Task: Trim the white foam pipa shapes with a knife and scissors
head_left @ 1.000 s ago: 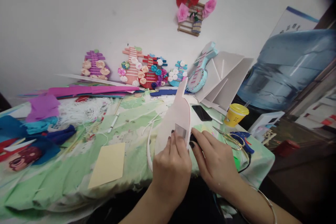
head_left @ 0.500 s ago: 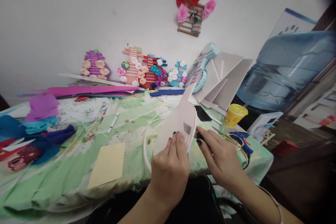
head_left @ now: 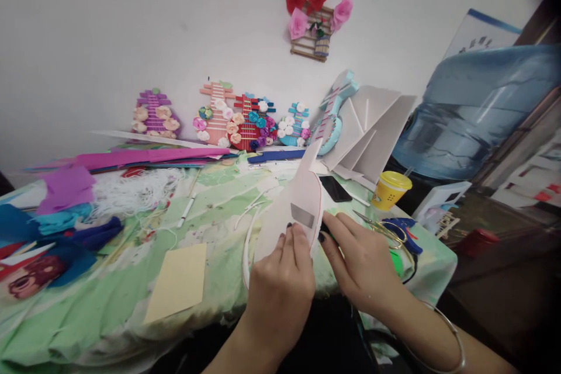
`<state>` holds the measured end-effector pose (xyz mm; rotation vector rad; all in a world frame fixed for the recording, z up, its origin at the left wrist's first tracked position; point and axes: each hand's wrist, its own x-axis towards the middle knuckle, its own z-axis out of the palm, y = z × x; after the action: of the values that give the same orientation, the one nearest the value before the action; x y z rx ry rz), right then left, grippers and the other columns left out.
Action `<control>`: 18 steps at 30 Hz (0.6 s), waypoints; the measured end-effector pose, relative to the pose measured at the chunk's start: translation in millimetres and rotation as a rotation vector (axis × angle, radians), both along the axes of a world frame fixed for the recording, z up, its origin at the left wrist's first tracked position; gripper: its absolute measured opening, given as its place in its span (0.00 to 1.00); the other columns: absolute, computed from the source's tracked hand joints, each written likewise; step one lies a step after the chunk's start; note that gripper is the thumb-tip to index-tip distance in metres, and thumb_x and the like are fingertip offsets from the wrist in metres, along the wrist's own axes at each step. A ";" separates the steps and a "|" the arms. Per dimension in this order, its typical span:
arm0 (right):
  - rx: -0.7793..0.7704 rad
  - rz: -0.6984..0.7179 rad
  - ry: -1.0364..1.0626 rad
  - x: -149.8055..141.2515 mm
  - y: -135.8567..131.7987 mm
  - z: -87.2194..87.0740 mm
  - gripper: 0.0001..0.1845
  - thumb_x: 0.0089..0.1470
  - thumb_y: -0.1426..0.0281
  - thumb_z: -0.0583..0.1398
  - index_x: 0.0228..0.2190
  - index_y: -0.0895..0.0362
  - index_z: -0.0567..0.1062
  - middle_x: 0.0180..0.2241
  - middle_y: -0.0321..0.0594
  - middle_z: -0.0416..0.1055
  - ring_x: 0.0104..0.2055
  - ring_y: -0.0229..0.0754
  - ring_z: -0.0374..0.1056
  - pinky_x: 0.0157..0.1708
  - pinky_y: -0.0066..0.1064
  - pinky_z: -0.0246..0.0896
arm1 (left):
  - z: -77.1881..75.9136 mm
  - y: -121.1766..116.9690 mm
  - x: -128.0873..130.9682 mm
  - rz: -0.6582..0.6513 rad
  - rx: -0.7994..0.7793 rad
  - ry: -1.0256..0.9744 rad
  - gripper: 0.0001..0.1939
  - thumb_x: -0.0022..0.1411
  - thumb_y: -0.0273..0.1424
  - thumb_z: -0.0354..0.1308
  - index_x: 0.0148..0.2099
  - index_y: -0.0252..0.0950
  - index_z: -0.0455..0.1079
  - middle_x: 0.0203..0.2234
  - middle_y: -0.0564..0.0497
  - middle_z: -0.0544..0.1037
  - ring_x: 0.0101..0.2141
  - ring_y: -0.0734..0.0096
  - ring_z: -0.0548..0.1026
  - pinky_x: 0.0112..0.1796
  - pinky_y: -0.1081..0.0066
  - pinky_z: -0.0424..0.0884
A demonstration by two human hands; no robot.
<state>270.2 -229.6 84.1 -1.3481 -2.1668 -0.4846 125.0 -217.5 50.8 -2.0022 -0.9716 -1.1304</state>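
My left hand (head_left: 280, 280) grips the lower end of a pale pink guitar-shaped foam cutout (head_left: 293, 210), which stands tilted above the table's front edge. A grey rectangular patch shows on the cutout just above my fingers. My right hand (head_left: 357, 260) sits against the cutout's right edge, fingers curled around a small dark tool (head_left: 325, 228) that I cannot make out. A thin white trimmed strip (head_left: 246, 245) curves down along the cutout's left side.
Green patterned tablecloth (head_left: 109, 304) with a yellow card (head_left: 176, 280), scissors (head_left: 381, 225), a black phone (head_left: 333, 188), a yellow tub (head_left: 391, 189), white string and coloured foam scraps at left. Finished guitar crafts (head_left: 228, 120) lean on the wall. A water jug (head_left: 477, 111) lies at right.
The cutout has tilted and turned slightly in my left hand while my right hand stayed at its right edge. The view has shifted a little.
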 end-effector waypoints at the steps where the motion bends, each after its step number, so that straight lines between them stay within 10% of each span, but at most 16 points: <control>1: -0.013 0.007 0.004 -0.7 0.3 1.1 0.16 0.59 0.68 0.47 0.46 0.60 0.66 0.30 0.43 0.65 0.29 0.41 0.62 0.27 0.30 0.55 | -1.2 -0.3 -0.1 0.003 0.010 -0.022 0.12 0.57 0.19 0.50 0.43 0.16 0.67 0.34 0.32 0.78 0.30 0.58 0.78 0.22 0.69 0.74; 11: -0.099 0.051 0.111 12.2 1.1 2.1 0.18 0.60 0.69 0.47 0.50 0.59 0.65 0.32 0.43 0.67 0.33 0.42 0.65 0.31 0.32 0.58 | -7.3 -1.0 -6.3 -0.036 0.031 -0.048 0.13 0.56 0.20 0.52 0.44 0.17 0.67 0.37 0.34 0.77 0.31 0.59 0.78 0.23 0.69 0.74; 18: 0.008 0.033 0.061 7.9 0.0 -5.2 0.19 0.59 0.69 0.48 0.50 0.60 0.64 0.30 0.41 0.65 0.29 0.40 0.63 0.27 0.31 0.56 | 16.2 -7.3 4.5 0.072 -0.202 -0.157 0.12 0.52 0.23 0.51 0.39 0.25 0.70 0.25 0.42 0.78 0.22 0.63 0.76 0.20 0.69 0.71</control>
<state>278.2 -229.6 78.9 -1.3042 -2.1324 -0.4335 129.5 -224.8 66.9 -2.0397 -1.2726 -1.2048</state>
